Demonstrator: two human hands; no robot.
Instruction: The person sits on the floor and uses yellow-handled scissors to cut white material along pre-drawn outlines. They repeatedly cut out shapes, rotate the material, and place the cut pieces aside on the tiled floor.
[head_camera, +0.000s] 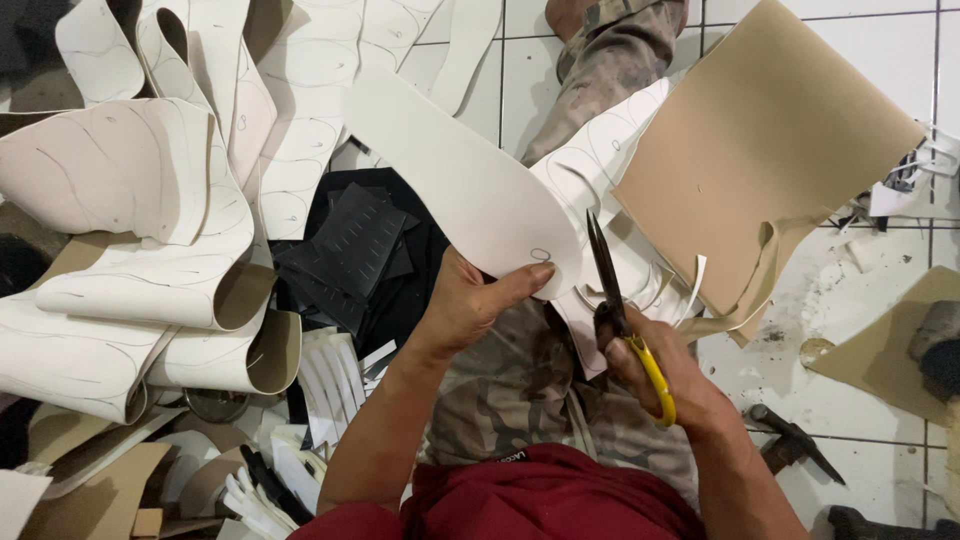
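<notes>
Person seated on tiled floor (860, 400) cuts sole shapes out of tan-backed white sheet (770, 140) with scissors.

Largest first: sheet hangs over lap toward 2 o'clock, partly cut, thin offcut strips (695, 290) dangling at its lower edge. White sole piece (450, 180) runs from centre to 10 o'clock, pinched at its near end by left hand (470, 305), thumb on top. Right hand (660, 375) clenched through yellow handles of scissors (610, 290), blades almost together, tips pointing 12 o'clock between sole piece and sheet. Risks: left thumb sits just beside blades, so a slip could nick it; unsupported sheet may sag and pull cut off drawn outline; loose strips could snag blades. Curled sheet pile (150, 240) at 9 o'clock.
</notes>
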